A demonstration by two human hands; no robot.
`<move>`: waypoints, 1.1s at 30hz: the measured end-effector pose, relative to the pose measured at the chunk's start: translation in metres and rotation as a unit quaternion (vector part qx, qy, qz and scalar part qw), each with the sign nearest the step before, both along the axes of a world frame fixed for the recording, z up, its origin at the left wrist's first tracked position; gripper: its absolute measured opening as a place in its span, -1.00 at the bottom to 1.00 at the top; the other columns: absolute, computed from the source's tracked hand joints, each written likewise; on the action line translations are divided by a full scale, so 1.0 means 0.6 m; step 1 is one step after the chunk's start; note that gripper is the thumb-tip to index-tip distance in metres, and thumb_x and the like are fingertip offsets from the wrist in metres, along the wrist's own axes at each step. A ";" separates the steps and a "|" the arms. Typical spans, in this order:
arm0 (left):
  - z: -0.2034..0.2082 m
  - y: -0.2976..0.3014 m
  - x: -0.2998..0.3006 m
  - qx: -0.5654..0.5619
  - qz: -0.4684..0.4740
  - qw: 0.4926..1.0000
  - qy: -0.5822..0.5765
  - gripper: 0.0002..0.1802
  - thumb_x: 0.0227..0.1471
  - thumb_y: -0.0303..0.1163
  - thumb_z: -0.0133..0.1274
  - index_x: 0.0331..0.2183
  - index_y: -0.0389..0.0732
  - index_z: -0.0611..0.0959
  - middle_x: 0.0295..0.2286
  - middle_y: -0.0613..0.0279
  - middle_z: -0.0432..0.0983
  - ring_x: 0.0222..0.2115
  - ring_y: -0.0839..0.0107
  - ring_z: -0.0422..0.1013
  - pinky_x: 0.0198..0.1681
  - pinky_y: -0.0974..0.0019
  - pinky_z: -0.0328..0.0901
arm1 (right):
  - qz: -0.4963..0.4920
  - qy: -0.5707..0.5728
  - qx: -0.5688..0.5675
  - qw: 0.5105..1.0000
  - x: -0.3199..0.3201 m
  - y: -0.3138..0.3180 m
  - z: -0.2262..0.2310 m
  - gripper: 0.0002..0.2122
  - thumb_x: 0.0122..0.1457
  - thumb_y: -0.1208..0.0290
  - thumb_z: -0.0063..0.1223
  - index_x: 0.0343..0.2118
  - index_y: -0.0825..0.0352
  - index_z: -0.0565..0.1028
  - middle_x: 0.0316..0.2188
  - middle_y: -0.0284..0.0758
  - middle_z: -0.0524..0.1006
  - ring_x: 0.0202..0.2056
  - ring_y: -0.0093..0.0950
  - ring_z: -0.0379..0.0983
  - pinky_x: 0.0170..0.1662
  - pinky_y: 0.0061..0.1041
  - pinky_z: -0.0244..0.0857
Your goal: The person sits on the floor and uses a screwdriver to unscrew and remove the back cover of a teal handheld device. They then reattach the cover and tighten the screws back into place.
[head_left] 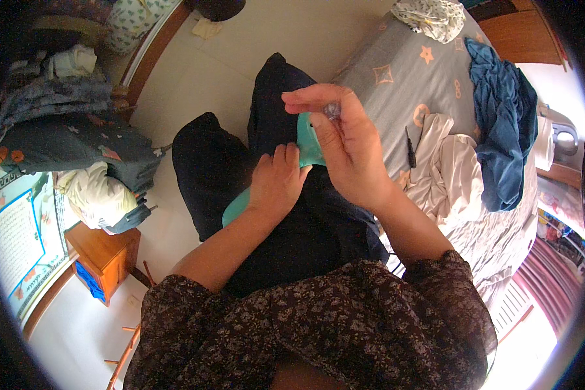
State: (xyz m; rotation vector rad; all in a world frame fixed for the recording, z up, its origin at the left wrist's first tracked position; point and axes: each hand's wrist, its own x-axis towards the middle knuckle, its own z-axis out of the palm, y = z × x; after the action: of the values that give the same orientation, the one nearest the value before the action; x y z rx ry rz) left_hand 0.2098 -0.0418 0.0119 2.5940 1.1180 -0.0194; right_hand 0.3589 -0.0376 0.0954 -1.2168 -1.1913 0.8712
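A smooth teal object (310, 148) with a rounded lower end lies across my lap; its exact kind is hard to make out. My left hand (276, 182) is closed around its middle, fingers wrapped over it. Around the upper end curls my right hand (352, 146), its thumb along the teal side and its fingers bent over the top. A small clear, shiny piece (332, 110) shows between the right thumb and fingers. A small dark spot marks the teal surface near the thumb tip. Both hands are above my black trousers (205, 169).
At right is a bed with a grey patterned sheet (383, 107), bearing a slim black tool (411, 148), a cream cloth (445, 162) and a blue garment (500, 130). Piled clothes (78, 140) and a wooden cabinet (104, 250) stand at left.
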 end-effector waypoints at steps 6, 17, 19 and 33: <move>0.004 -0.002 -0.001 0.015 0.011 1.000 0.010 -0.54 -0.14 -0.18 0.21 -0.29 -0.24 0.41 -0.45 0.16 0.37 -0.53 0.25 0.39 -0.45 0.30 0.34 | -0.011 0.078 -0.035 0.996 -0.014 0.003 0.011 -0.85 0.31 0.39 -0.28 -0.27 0.36 0.30 -0.47 -0.43 0.26 -0.45 -0.65 0.16 -0.34 -0.66 0.11; 0.004 -0.008 -0.006 0.017 -0.008 0.999 0.034 -0.58 -0.08 -0.16 0.16 -0.31 -0.26 0.42 -0.47 0.16 0.41 -0.49 0.25 0.42 -0.42 0.28 0.35 | -0.086 0.109 -0.033 0.990 -0.045 0.034 -0.030 -0.60 0.34 0.25 -0.30 -0.66 0.28 0.20 -0.68 -0.50 0.18 -0.60 -0.69 0.04 -0.54 -0.64 -0.02; 0.010 -0.005 -0.006 -0.003 0.000 0.999 0.043 -0.59 -0.07 -0.17 0.15 -0.31 -0.27 0.43 -0.47 0.15 0.41 -0.49 0.24 0.42 -0.40 0.27 0.35 | -0.094 0.091 -0.052 0.990 -0.039 0.052 -0.041 -0.60 0.33 0.24 -0.26 -0.67 0.29 0.22 -0.68 -0.50 0.19 -0.61 -0.69 0.05 -0.56 -0.65 -0.02; 0.010 0.004 -0.010 -0.056 0.011 0.998 0.013 -0.59 -0.11 -0.16 0.15 -0.36 -0.28 0.44 -0.48 0.08 0.42 -0.49 0.13 0.42 -0.40 0.18 0.35 | 0.061 0.304 -0.184 0.933 0.009 0.116 -0.048 -0.59 0.25 0.22 -0.20 -0.73 0.20 0.10 -0.78 -0.49 0.06 -0.71 -0.63 -0.09 -0.61 -0.57 -0.15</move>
State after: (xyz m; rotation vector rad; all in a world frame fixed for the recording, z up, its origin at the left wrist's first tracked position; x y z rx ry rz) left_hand 0.2037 -0.0393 0.0181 2.4880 1.1216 -0.1083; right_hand 0.3645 0.0319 0.0666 -1.0468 -0.6143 1.4855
